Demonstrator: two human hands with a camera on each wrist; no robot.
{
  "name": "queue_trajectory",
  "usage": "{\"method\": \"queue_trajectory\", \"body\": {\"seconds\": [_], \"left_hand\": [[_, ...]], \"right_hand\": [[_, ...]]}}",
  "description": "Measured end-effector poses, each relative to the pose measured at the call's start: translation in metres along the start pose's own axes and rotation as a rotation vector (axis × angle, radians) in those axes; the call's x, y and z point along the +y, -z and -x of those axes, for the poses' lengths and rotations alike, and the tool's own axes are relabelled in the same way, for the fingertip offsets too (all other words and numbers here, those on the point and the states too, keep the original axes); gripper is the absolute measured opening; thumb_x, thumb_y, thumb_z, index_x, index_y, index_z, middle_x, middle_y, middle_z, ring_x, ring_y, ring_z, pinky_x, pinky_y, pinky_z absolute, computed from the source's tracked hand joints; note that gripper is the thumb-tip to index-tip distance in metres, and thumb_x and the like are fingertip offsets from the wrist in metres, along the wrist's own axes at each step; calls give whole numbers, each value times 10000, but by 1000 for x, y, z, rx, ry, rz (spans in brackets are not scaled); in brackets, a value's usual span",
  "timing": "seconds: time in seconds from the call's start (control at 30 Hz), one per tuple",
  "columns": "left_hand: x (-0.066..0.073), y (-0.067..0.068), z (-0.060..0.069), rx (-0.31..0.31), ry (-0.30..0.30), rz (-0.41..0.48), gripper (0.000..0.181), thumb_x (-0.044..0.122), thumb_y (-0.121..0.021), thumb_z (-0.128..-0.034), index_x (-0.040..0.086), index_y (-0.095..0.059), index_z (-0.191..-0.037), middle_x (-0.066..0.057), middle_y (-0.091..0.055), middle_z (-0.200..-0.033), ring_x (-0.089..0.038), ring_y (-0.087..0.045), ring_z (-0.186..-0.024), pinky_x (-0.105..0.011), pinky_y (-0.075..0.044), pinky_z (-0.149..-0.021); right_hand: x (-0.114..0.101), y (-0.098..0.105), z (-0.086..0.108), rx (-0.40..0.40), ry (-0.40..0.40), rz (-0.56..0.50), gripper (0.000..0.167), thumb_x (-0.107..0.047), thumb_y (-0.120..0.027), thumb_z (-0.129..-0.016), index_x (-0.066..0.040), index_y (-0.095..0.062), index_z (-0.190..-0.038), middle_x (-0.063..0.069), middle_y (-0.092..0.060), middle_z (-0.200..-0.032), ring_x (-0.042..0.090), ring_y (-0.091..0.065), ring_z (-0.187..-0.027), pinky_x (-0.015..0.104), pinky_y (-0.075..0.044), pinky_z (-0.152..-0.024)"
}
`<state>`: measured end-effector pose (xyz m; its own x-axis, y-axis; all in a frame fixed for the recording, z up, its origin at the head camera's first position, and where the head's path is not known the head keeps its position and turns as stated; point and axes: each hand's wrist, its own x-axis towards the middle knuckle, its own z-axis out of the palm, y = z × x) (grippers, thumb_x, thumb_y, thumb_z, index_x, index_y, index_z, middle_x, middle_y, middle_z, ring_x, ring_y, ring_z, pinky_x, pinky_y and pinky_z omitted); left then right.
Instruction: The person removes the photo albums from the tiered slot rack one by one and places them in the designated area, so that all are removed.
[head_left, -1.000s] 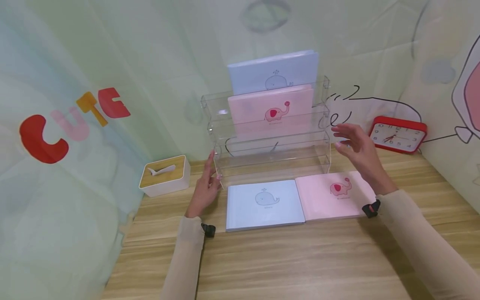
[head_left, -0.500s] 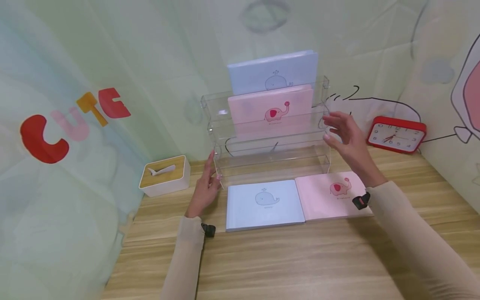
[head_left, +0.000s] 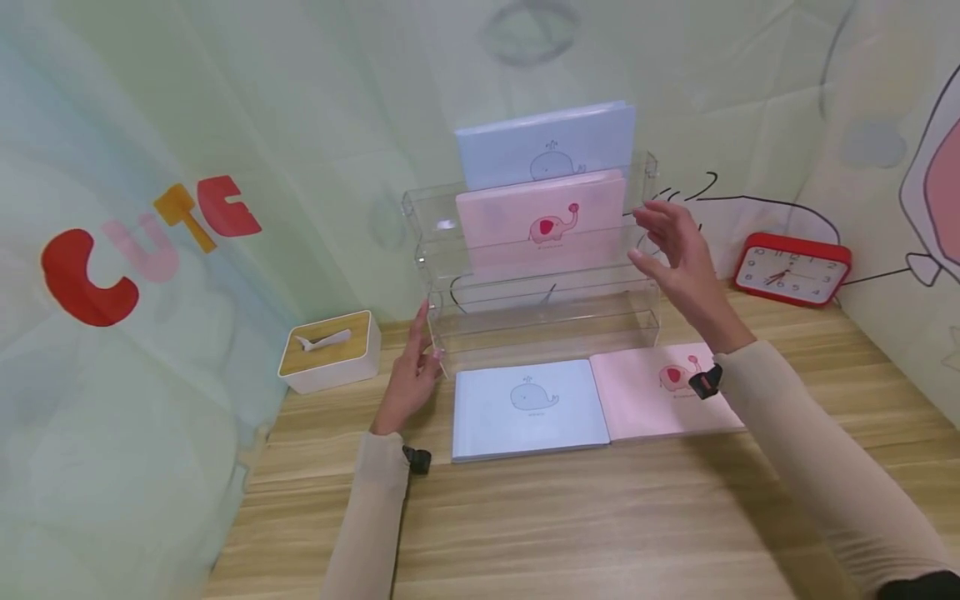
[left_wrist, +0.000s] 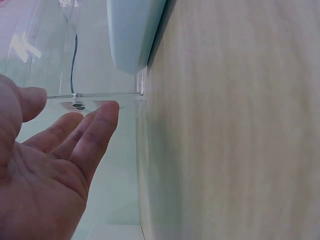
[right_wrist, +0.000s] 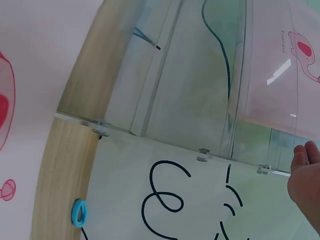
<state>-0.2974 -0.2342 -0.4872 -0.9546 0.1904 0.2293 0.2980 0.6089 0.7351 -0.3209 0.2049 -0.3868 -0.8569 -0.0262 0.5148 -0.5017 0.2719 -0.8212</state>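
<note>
A clear tiered rack (head_left: pixel 540 325) holds a blue whale book (head_left: pixel 547 146) in its top tier and a pink elephant book (head_left: pixel 543 221) in the tier below. The left hand (head_left: pixel 408 379) has its fingers extended at the rack's left side panel; in the left wrist view the fingertips (left_wrist: pixel 107 112) lie by the panel's edge. The right hand (head_left: pixel 686 271), fingers bent loosely and apart from the thumb, is at the rack's right side and holds nothing. Flat before the rack lie another blue whale book (head_left: pixel 528 417) and, beside it, a pink elephant book (head_left: pixel 645 400).
To the left stands a white box with a wooden lid (head_left: pixel 333 354). A red alarm clock (head_left: pixel 793 271) is at the right, near the back cloth (head_left: pixel 337 150). A blue ring (right_wrist: pixel 79 213) shows on the table in the right wrist view.
The right hand has moved left and farther back, from beside the clock to the rack's right side. The left hand has stayed where it was, and the books have not moved.
</note>
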Motion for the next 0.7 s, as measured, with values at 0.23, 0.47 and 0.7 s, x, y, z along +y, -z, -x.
{"method": "queue_trajectory", "body": {"seconds": [0.23, 0.47, 0.7], "left_hand": [[-3, 0, -1, 3, -13, -9, 844, 118, -500, -1129, 483, -14, -1714, -308, -510, -1602, -460, -719, -1231, -459, -600, -873], [-4, -1, -1, 3, -18, -3, 841, 115, -499, -1130, 481, -18, -1715, -327, -497, -1605, -476, -703, -1261, -482, -613, -885], [-5, -1, -2, 0, -21, 2, 822, 128, -489, -1138, 468, -17, -1719, -325, -519, -1587, -463, -734, -1197, -484, -621, -887]], "right_hand": [[-5, 0, -10, -8, -30, 14, 682, -194, -717, -1021, -174, -390, -1619, 79, -481, -1684, 227, -442, -1585, 357, -349, -1329], [-9, -1, -22, -19, -71, 60, 711, -233, -721, -1018, -225, -369, -1637, 55, -460, -1707, 250, -439, -1591, 422, -358, -1327], [-14, -1, -32, -57, -99, 58, 723, -217, -717, -1026, -221, -356, -1652, 115, -475, -1690, 303, -458, -1574, 463, -363, -1324]]}}
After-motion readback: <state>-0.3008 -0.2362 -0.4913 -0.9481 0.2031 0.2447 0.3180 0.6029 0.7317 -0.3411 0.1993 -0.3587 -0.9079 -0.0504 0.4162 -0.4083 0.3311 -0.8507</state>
